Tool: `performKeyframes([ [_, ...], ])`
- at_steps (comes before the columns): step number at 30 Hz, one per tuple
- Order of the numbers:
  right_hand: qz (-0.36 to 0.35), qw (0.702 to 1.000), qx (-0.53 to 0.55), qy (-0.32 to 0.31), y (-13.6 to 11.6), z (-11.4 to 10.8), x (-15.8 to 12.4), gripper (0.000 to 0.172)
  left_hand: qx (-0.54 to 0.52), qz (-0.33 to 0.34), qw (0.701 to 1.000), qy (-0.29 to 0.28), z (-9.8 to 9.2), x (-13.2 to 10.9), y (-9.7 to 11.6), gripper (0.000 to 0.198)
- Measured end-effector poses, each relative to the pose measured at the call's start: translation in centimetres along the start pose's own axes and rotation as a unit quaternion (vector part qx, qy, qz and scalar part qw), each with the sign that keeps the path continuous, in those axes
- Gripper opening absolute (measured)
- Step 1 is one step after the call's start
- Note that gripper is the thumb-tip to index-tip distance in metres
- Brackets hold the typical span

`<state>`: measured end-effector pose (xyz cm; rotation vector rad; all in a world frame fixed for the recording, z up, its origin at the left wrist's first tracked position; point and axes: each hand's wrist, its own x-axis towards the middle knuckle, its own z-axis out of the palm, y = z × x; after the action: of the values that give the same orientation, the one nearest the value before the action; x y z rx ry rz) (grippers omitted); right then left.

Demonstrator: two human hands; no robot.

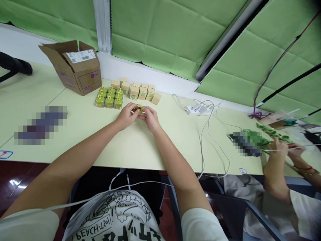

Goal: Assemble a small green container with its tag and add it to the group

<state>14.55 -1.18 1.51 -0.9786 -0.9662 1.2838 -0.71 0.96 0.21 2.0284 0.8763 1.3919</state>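
Note:
Between my two hands, above the middle of the pale table (140, 147), is a small round olive-green piece (138, 108) that looks like a lid. My left hand (126, 116) has its fingers closed on its left side. From the other side my right hand (149, 117) pinches it with thumb and fingertips. Just beyond and to the left stand several small clear jars with green lids and looped handles (109, 102), grouped in rows. Behind my hands are several small tan boxes (142, 93), each with a green label; one (156, 98) sits askew at the right end.
An open cardboard box (82, 77) stands at the back left. A white power strip (198, 109) with plugs lies right of centre, its cables trailing over the table edge. At far right a co-worker's hands (278, 147) hold a green strip (273, 133).

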Motion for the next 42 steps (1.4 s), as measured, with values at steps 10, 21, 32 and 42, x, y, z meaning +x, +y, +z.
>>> performKeyframes([
  [10,-0.005,1.000,-0.002,-0.015,0.1,-0.1,-0.1,0.034,0.028,0.006,1.000,0.009,0.0,0.0,0.5,0.007],
  [21,-0.009,1.000,-0.022,-0.009,-0.1,0.5,-0.6,0.043,0.061,0.034,0.998,-0.007,-0.1,0.0,0.6,0.009],
  [32,-0.003,0.999,-0.034,-0.015,-0.5,1.0,-1.2,0.036,0.065,0.047,0.997,-0.013,-0.1,0.0,0.3,0.011],
  [42,-0.004,0.999,-0.033,-0.019,-0.5,0.7,-0.9,0.034,0.053,0.037,0.998,-0.015,-0.2,0.0,0.5,0.014],
])
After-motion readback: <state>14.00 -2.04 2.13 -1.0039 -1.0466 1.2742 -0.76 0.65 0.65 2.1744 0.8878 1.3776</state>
